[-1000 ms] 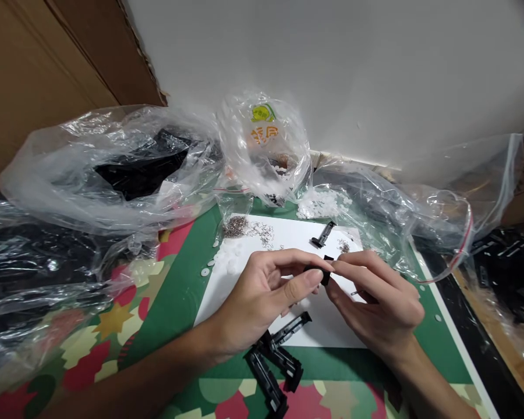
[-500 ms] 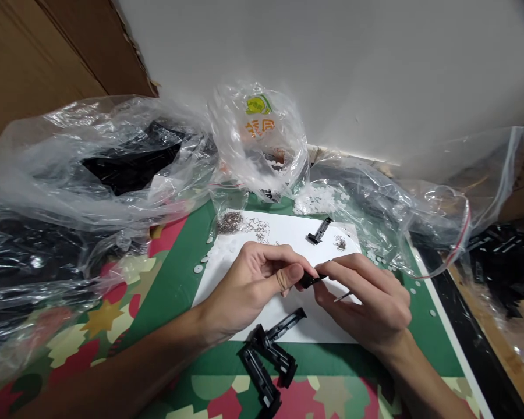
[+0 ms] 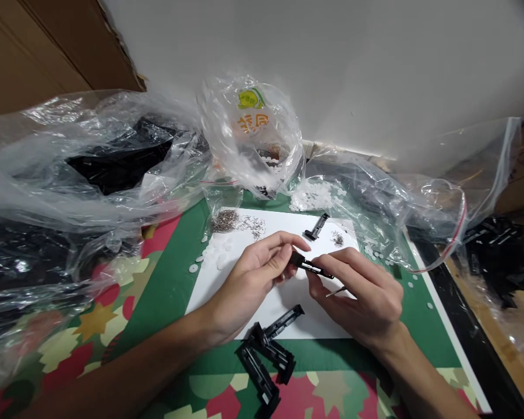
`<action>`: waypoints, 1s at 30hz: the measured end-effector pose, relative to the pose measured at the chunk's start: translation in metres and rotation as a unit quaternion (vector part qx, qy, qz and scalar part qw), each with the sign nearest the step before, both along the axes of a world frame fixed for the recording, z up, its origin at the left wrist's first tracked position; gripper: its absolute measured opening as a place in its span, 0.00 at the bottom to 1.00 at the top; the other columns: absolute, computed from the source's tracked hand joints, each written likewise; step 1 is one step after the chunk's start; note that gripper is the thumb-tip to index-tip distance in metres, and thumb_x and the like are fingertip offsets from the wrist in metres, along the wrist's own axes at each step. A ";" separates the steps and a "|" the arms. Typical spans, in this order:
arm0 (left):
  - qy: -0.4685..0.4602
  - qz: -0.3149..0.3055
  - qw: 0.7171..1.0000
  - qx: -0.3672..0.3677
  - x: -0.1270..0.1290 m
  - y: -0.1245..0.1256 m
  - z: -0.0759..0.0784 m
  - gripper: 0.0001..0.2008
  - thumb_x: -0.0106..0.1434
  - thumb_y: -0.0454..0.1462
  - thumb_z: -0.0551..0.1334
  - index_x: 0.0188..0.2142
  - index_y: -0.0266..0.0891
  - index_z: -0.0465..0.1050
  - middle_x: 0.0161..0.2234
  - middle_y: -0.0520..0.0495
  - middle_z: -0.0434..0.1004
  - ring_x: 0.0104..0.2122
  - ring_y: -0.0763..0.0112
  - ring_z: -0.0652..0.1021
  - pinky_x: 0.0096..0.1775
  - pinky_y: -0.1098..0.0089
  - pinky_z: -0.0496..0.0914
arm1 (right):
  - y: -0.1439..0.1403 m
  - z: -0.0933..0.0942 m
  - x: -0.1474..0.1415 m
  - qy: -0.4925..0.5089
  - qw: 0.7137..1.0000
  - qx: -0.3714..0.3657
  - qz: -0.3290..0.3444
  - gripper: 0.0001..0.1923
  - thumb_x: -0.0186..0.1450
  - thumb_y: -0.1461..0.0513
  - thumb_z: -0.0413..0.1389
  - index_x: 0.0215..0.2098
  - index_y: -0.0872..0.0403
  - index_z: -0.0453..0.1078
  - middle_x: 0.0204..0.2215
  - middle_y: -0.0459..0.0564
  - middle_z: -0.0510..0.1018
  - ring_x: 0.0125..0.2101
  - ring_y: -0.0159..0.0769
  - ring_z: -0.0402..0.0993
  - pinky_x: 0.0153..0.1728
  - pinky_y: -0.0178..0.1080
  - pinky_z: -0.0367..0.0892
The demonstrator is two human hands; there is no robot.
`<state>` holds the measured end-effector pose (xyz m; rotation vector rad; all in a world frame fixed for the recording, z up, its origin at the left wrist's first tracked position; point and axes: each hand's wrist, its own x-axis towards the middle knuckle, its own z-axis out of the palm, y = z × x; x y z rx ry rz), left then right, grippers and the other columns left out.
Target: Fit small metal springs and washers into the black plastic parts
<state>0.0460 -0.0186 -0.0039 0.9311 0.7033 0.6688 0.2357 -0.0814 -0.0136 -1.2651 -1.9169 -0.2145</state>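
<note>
Over the white sheet [image 3: 283, 308], a slim black plastic part [image 3: 308, 265] is held between my two hands. My left hand [image 3: 262, 265] pinches its left end with thumb and fingers. At its right end are the fingertips of my right hand [image 3: 362, 285], which is closed. A thin metal tool [image 3: 336, 291] sticks out from the right palm; its kind does not show. Below, several similar black parts [image 3: 259, 372] lie overlapping at the sheet's near edge. One more black part [image 3: 317, 227] lies beyond my hands, beside a small heap of tiny metal pieces [image 3: 337, 238].
White discs [image 3: 218, 253] lie left on the sheet, near a bag of small metal pieces [image 3: 226, 220]. Further back are a printed plastic bag [image 3: 253, 134] and a white disc pile [image 3: 317, 195]. Clear bags [image 3: 126, 157] crowd the left; a zip bag [image 3: 419, 215] lies right.
The black part is turned so that more of its length shows between my hands. My left index finger has lifted off it slightly. The view has shifted a little.
</note>
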 end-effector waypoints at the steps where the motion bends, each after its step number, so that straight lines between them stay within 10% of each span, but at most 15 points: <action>1: -0.001 -0.001 1.000 -0.016 0.000 -0.001 -0.001 0.11 0.74 0.46 0.65 0.46 0.41 0.78 0.36 0.51 0.71 0.35 0.71 0.68 0.41 0.72 0.65 | 0.000 0.000 0.000 -0.001 1.000 0.002 -0.004 0.09 0.68 0.70 0.61 0.42 0.51 0.76 0.28 0.46 0.82 0.25 0.30 0.77 0.24 0.33 0.69; 17: -0.050 -0.078 0.994 0.052 -0.002 -0.008 -0.008 0.18 0.82 0.46 0.52 0.37 0.40 0.65 0.32 0.55 0.56 0.31 0.72 0.59 0.35 0.68 0.57 | -0.005 0.010 -0.005 0.166 0.982 -0.084 0.028 0.07 0.66 0.70 0.65 0.38 0.52 0.76 0.28 0.44 0.76 0.18 0.25 0.60 0.17 0.33 0.59; 30: 0.011 -0.081 0.990 0.117 -0.004 -0.004 -0.004 0.20 0.82 0.51 0.49 0.40 0.41 0.67 0.33 0.53 0.61 0.32 0.71 0.63 0.37 0.69 0.62 | -0.003 0.007 0.004 0.069 0.997 -0.025 0.035 0.10 0.65 0.73 0.65 0.42 0.55 0.76 0.29 0.48 0.79 0.24 0.30 0.74 0.22 0.34 0.64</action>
